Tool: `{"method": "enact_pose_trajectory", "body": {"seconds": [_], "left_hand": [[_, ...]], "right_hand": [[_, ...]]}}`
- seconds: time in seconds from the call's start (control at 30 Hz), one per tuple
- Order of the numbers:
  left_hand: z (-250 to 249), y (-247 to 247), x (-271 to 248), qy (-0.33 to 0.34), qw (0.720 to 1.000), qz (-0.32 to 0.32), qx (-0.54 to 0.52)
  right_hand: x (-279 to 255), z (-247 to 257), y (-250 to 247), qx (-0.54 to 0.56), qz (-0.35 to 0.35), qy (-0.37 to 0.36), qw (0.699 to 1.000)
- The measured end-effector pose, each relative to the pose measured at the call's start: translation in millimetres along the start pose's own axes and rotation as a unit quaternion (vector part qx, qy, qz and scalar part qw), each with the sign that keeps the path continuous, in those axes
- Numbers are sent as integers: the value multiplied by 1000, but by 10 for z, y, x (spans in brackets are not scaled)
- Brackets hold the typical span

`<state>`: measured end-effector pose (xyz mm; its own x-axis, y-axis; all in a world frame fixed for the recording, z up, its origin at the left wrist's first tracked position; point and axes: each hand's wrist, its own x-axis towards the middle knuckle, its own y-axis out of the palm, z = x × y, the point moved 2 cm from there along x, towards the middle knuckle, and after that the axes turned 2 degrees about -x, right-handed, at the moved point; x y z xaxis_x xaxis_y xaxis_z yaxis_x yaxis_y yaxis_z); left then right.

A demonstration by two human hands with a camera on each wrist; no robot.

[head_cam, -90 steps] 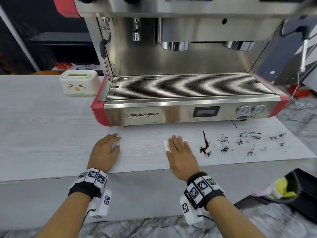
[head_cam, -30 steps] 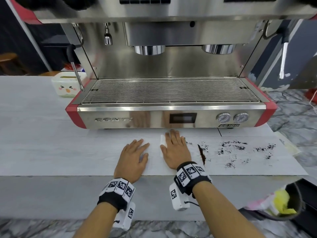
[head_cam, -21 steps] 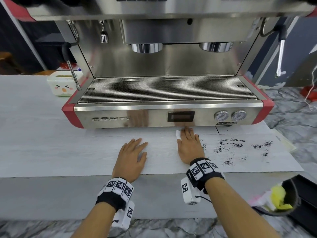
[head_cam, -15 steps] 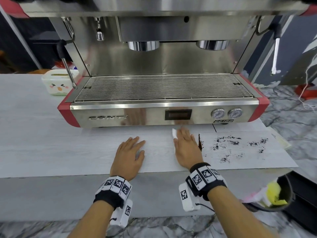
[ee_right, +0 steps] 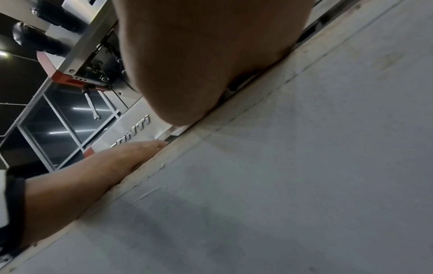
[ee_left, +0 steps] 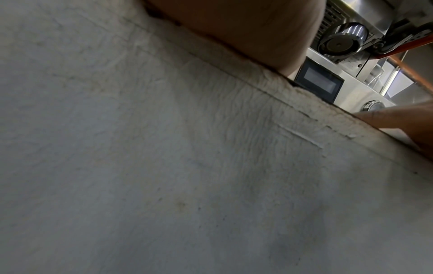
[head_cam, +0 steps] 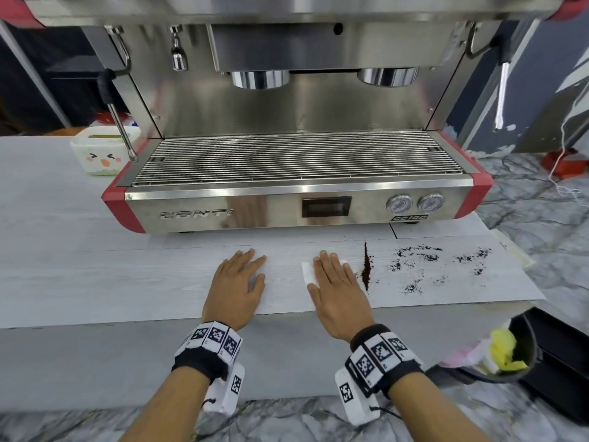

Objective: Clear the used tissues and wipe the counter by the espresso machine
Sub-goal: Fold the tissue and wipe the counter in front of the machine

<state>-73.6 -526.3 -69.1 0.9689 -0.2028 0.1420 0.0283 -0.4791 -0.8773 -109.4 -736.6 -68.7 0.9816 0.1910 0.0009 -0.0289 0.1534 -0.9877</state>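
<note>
My right hand lies flat, fingers straight, and presses a white tissue onto the pale counter in front of the espresso machine. Only the tissue's left edge and a far corner show beside the hand. Just right of that hand is a dark ridge of coffee grounds, and scattered grounds spread further right. My left hand rests flat and empty on the counter to the left. In the wrist views only the heels of the palms and the counter's front face show.
A white tissue box with a cartoon face stands left of the machine, behind the steam wand. A dark bin holding yellow and pink waste sits low at the right, below the counter edge. Marble floor lies beyond.
My right hand has slid the tissue rightwards along the counter, pushing the grounds into a ridge further right, then drawn back a little towards me. The left hand has stayed flat.
</note>
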Motion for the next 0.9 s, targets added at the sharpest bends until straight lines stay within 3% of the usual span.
{"method": "enact_pose_trajectory", "body": {"seconds": [0.33,0.43,0.57,0.7,0.9], "left_hand": [[-21,-7,-9,-5,1000,-9,-18],[-21,-7,-9,-6,1000,-9,-16],[-24,-4,-3,-7,1000,-10,-15],[-13,1,-5,-7,1000,-7,-12],[-27,-12,-8,-9,1000,-6,-14]], "right_hand": [[32,-589,-200,36,3,77,996],[104,-463,-295,90,-30,84,992],[226,-76,-251,112,-25,28,993],[323,111,-34,50,13,3,999],[550,-84,-45,11,29,26,999]]}}
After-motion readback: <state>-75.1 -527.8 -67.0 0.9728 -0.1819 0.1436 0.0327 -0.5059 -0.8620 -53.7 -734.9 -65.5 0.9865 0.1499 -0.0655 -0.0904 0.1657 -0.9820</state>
